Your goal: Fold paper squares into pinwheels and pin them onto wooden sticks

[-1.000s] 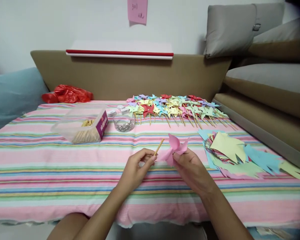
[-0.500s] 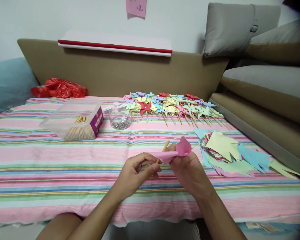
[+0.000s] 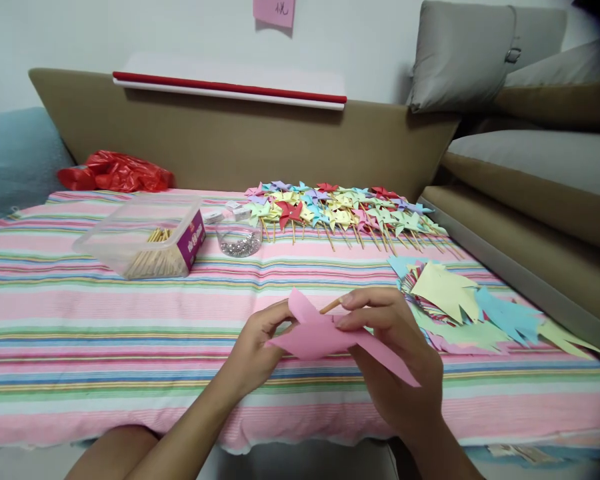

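Right hand (image 3: 413, 340) closed on the pink pinwheel (image 3: 320, 337): one fingertip on the paper, another at the visible tip of the stick (image 3: 331, 306), thumb hidden. Left hand (image 3: 257, 340) curled at the paper's left side; fingertips are behind it, so can't tell whether I'm gripping stick or paper there. Pinwheel sits between both hands, above the near part of the striped cloth (image 3: 130, 320). Its paper runs long from left to lower right: one blade up and slightly left, one out left, one down to the right toward my right wrist. Stick shows only a short length, axis slanting up to the right from behind the paper to my fingertip. Counts: one pinwheel in hand, one stick with it. One clear box (image 3: 191, 239) with purple label, left of center, holding many sticks (image 3: 157, 261), too bunched to count. One round clear tub (image 3: 221, 239) just right of the box, silver fasteners (image 3: 241, 247) inside, uncountable. Stick-mounted pinwheels (image 3: 340, 217) behind, overlapping, no exact total; at least three red, their sticks mostly pointing toward me. Flat cut sheets (image 3: 443, 293) to my right, stacked, count unclear; pale yellow on top. One red bag (image 3: 130, 173) far left.
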Tool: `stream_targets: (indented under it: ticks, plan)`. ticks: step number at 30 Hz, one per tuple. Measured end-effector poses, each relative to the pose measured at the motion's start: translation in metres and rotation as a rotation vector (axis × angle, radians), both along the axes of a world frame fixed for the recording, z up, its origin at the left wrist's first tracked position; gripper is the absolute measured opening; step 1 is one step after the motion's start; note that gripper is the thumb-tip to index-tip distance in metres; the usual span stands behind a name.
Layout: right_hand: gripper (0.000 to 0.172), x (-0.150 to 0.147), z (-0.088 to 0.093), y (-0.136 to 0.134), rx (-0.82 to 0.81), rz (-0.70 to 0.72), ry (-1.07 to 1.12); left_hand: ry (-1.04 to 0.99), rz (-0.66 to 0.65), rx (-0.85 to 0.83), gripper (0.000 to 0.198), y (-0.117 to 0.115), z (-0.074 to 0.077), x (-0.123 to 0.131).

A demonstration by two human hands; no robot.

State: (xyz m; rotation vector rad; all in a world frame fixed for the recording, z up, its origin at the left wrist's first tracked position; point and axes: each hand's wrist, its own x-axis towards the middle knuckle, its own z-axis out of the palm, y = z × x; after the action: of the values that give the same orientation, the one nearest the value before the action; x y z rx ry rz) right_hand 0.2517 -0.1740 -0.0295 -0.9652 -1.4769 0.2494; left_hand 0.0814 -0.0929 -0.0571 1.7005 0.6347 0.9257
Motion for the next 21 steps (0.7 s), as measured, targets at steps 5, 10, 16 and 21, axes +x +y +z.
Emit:
stream_targets:
  ticks: [5, 10, 16, 21]
  plan:
    - [0.025, 0.0024, -0.0016, -0.0004, -0.011, -0.009, 0.002, 0.015, -0.007, 0.055, 0.018, -0.0004, 0.0031, -0.0006]
    - [0.026, 0.0034, -0.0007, 0.0000, 0.031, 0.006, 0.007, 0.033, -0.019, 0.084, 0.019, -0.0005, 0.0000, -0.0021]
    - [0.026, 0.0026, 0.0003, 0.0006, 0.039, 0.012, 0.010, 0.007, -0.045, 0.081, 0.019, 0.0000, 0.0023, -0.0004]
    - [0.025, 0.0012, 0.0018, 0.0002, 0.030, 0.023, 0.026, 0.000, -0.045, 0.082, 0.022, -0.0010, 0.0053, -0.0004]
